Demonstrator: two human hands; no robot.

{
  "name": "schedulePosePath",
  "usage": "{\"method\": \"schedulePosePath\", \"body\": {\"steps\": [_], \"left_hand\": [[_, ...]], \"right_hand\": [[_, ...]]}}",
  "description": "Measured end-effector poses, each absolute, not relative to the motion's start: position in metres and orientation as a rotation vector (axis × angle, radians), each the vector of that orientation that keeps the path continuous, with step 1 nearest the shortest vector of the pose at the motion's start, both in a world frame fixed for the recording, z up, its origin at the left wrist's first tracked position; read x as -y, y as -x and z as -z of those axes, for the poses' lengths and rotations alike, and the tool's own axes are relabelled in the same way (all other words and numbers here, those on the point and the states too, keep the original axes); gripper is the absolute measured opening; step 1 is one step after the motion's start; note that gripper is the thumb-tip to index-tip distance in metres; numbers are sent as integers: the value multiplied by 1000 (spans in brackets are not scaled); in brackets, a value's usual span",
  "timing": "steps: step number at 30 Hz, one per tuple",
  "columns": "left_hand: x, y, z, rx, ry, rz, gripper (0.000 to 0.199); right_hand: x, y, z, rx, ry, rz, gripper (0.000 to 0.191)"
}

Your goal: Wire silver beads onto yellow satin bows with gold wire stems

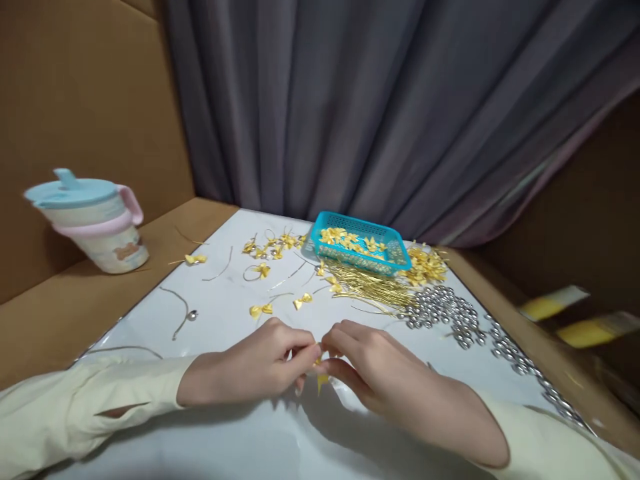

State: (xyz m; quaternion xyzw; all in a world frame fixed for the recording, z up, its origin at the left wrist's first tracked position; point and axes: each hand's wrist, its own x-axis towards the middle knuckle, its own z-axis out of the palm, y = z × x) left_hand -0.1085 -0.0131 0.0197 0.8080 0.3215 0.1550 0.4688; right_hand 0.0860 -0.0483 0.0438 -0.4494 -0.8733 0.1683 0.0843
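Near the front middle of the white board, my left hand and my right hand meet, fingertips pinched together. Between them shows a small yellow ribbon bow, mostly hidden by the fingers. Just beyond my hands lie loose yellow bows, some with gold cords attached. A heap of gold cords spreads in front of a blue basket, which holds several yellow bows. Silver bell-like beads are piled to the right. Left of my hands is a gold cord with one silver bead.
A lidded cup with a pink handle stands on the brown surface at left. More yellow bows are heaped right of the basket. Silver beads run along the board's right edge. Two yellow-and-clear objects lie far right. A grey curtain hangs behind.
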Motion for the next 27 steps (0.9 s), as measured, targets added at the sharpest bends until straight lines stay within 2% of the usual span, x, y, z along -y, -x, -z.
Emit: {"method": "schedulePosePath", "body": {"steps": [8, 14, 19, 24, 27], "left_hand": [[18, 72, -29, -693, -1850, -289, 34], [16, 64, -23, -698, -1752, -203, 37], [15, 61, -6, -689, -1535, -203, 33], [14, 56, 16, -646, -1167, -223, 30], [14, 53, 28, -586, -1029, -167, 29]], "right_hand": [[73, -114, -34, 2317, 1133, -493, 21], [82, -118, -19, 2260, 1180, -395, 19], [84, -124, -13, 2291, 1251, -444, 22], [86, -129, -3, 2425, 1149, -69, 29], [85, -129, 10, 2510, 1132, -50, 28]]}}
